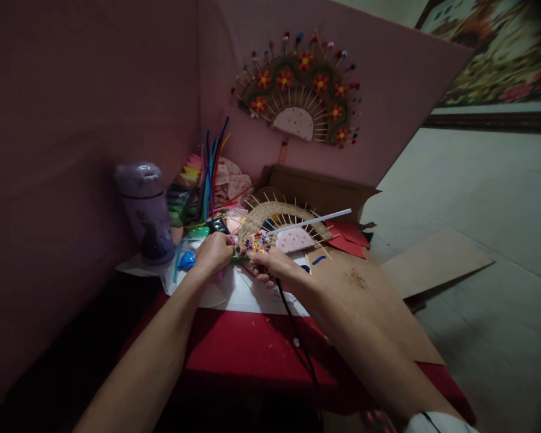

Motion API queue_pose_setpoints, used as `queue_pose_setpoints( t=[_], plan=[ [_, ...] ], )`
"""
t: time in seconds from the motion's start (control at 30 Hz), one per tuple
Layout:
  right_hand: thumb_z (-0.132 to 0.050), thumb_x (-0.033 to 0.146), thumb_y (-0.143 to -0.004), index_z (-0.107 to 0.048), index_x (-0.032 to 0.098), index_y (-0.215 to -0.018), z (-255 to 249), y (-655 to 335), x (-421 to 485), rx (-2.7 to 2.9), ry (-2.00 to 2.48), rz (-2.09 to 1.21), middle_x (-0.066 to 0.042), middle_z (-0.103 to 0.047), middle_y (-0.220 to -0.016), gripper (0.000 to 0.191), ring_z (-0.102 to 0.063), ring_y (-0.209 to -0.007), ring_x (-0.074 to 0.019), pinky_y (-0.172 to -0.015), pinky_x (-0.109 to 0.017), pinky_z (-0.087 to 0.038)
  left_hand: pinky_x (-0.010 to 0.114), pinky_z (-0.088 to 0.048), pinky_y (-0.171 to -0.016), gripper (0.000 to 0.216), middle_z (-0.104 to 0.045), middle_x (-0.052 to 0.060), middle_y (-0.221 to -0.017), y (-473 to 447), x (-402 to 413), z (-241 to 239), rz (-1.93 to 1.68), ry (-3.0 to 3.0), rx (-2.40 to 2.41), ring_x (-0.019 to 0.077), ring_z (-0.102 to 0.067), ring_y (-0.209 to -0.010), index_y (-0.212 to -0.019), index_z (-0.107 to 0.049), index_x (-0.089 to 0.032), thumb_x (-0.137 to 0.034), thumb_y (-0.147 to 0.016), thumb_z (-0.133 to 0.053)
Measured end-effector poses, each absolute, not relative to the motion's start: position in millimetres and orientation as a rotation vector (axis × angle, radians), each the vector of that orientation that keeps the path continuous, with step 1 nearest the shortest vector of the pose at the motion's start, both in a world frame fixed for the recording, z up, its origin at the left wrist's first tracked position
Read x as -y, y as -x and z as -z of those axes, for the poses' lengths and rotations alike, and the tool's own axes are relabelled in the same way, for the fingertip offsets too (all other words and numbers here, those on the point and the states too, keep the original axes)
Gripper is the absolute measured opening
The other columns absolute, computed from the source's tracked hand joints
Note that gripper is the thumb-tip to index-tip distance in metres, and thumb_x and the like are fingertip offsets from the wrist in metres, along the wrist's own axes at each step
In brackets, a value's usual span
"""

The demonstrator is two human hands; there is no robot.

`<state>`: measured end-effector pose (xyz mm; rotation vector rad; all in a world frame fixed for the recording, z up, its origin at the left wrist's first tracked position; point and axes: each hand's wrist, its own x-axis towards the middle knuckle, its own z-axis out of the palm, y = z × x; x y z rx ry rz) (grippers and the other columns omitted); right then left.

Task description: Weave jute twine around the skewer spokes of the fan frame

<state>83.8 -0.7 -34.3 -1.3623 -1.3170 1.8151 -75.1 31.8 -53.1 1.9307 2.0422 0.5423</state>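
My right hand (275, 267) is wrapped round a glue gun (258, 242) with a colourful flowered body. A long white glue stick (318, 221) juts from its back, and a black cord (288, 310) hangs below the grip. Just behind lies a half-round fan (275, 210) of thin wooden sticks, with a twine-wrapped band and a dotted pink centre (294, 239). My left hand (214, 251) is closed in a pinch at the fan's left end, close to the gun's front. What its fingertips hold is too small to tell.
A purple tumbler (146, 213) stands left, beside upright pipe cleaners (211, 174) and bags of coloured clay (184, 195). Red sheets (349, 237) and brown cardboard (379, 300) lie right on the red-covered table (252, 343). A finished flowered fan (297, 90) hangs on the pink board behind.
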Motion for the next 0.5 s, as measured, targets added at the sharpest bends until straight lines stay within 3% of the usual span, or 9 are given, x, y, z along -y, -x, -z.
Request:
queue_pose_setpoints(
  t=[0.5],
  plan=[
    [-0.050,0.033,-0.089,-0.044,0.015,-0.066,38.8,-86.1,-0.9,1.236,1.319,-1.870,0.006,-0.046,-0.049,0.029,-0.029,-0.032,-0.0011,-0.031,-0.014,-0.016,0.030,-0.042,-0.061,0.025,-0.071,0.011,-0.079,75.9,-33.0,54.2,-0.540,-1.940,-2.045,0.0248,-0.064,-0.076,-0.075,-0.073,-0.021,-0.029,-0.075,-0.049]
  ],
)
